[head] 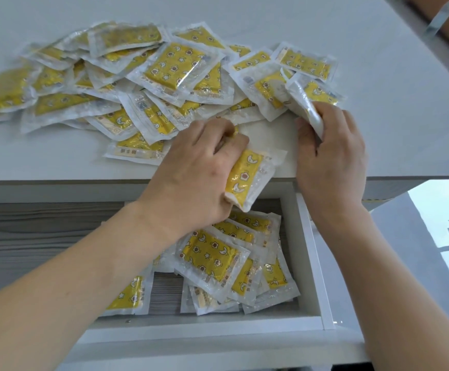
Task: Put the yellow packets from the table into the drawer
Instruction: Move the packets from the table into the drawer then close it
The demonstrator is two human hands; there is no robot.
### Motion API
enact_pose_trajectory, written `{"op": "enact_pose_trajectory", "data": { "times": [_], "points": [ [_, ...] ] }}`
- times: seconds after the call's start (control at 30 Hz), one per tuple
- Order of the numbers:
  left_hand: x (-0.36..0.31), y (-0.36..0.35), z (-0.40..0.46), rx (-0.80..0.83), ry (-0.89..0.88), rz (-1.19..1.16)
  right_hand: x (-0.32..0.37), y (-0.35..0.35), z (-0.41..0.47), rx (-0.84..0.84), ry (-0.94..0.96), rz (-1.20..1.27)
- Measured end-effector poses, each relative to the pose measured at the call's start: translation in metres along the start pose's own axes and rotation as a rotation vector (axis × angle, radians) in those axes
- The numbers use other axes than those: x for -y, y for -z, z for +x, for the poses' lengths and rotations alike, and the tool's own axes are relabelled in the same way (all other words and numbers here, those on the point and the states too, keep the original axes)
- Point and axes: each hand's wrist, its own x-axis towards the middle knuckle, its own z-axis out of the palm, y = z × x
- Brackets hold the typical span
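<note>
Several yellow packets in clear wrappers lie in a loose heap [143,84] across the white table [394,84]. My left hand [196,172] grips one yellow packet [247,178] at the table's front edge, above the open drawer [307,253]. My right hand [330,156] grips another packet [311,103] at the right end of the heap, its fingers curled round the wrapper. Several packets [218,258] lie stacked in the right half of the drawer, and one more [128,295] sits partly hidden under my left forearm.
The drawer's left half shows a bare grey wood-grain bottom [44,236]. Its white front rim [204,328] is nearest me. A glossy floor [418,250] lies to the right of the table. Another person's arm with a wristband [440,17] shows at the top right corner.
</note>
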Motion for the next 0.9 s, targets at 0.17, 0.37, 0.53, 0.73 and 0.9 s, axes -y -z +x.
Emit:
{"op": "enact_pose_trajectory", "data": {
  "times": [0.17,0.37,0.53,0.73,0.9],
  "points": [
    [-0.004,0.0,-0.016,-0.07,-0.075,0.037,0.009,0.01,-0.009,0.011,0.024,0.007],
    [0.004,0.024,-0.045,-0.148,-0.255,-0.064,0.027,0.027,-0.022,0.163,0.023,0.353],
    [0.015,0.039,-0.065,-0.098,-0.22,-0.193,0.027,0.028,-0.04,0.483,-0.053,0.662],
    [0.035,0.022,-0.088,0.296,0.202,-0.479,0.026,0.025,-0.053,0.835,-0.085,0.382],
    [0.058,0.008,-0.093,0.664,0.51,-0.344,0.027,0.005,-0.062,1.173,-0.099,-0.21]
  ]
}}
